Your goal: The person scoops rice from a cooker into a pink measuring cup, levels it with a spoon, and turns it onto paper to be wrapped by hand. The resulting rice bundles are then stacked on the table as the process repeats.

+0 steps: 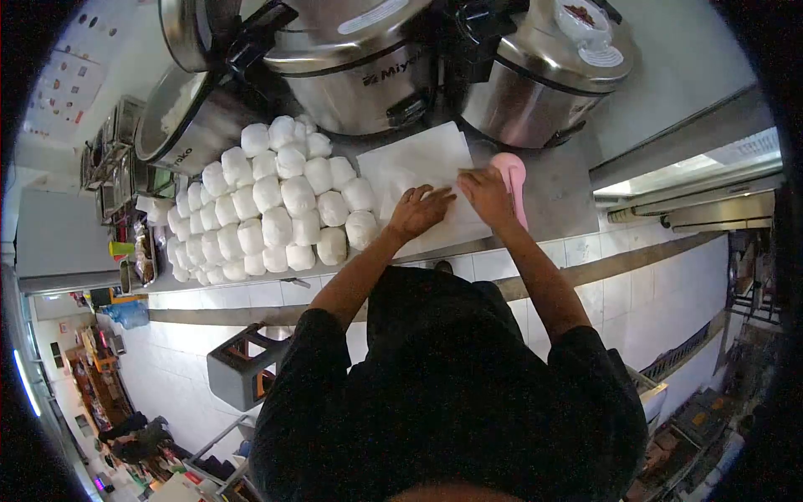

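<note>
Flat on the metal counter lies a stack of white paper sheets point(416, 159), directly in front of me. My left hand point(421, 211) rests on the paper with its fingers stretched out and a little apart. At the right side of the sheets, my right hand point(485, 194) has its fingers drawn together on the paper, and its fingertips are partly hidden. Just beyond that hand lies a pink rice scoop point(513, 174). Left of the sheets, several round white paper-wrapped bundles point(268, 194) are piled in rows; the nearest ones sit close to my left hand.
Large rice cookers point(351, 92) line the back of the counter, and the right one point(535, 92) carries a small bowl point(583, 23) on its lid. An open cooker point(173, 113) with rice stands at the left. A grey stool point(242, 368) is on the tiled floor behind me.
</note>
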A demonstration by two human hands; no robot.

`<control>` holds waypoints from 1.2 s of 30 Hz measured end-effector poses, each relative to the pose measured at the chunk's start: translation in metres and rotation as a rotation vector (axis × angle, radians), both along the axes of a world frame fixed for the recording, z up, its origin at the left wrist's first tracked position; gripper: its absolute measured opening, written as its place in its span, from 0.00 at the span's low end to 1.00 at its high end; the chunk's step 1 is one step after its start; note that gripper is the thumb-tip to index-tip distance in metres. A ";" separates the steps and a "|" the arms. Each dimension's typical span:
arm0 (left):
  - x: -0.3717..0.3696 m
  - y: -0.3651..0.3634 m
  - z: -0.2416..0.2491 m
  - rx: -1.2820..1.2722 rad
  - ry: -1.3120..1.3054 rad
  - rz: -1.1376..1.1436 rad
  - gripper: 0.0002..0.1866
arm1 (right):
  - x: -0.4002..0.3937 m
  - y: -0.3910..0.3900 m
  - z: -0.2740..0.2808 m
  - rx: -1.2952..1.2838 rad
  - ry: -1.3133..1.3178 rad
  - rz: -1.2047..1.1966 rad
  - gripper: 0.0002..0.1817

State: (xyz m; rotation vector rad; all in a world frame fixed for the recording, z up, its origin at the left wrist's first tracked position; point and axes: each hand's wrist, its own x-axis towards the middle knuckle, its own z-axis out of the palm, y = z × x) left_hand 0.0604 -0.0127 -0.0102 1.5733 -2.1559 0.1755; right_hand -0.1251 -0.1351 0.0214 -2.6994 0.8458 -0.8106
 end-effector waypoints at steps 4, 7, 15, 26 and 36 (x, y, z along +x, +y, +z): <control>0.004 -0.024 0.035 -0.074 -0.105 -0.106 0.23 | -0.016 0.038 -0.033 -0.068 0.200 0.073 0.18; 0.016 -0.029 0.014 0.262 -0.163 -0.202 0.24 | -0.023 0.064 -0.029 -0.082 0.213 0.043 0.17; 0.019 0.054 -0.031 0.195 0.040 0.037 0.27 | -0.047 0.068 -0.049 0.101 0.035 0.120 0.17; 0.062 -0.044 0.027 0.549 0.148 0.007 0.23 | 0.022 0.006 -0.027 0.158 0.466 -0.171 0.16; 0.002 0.061 -0.056 0.220 -0.256 0.227 0.33 | 0.014 0.072 -0.039 0.131 0.280 -0.256 0.07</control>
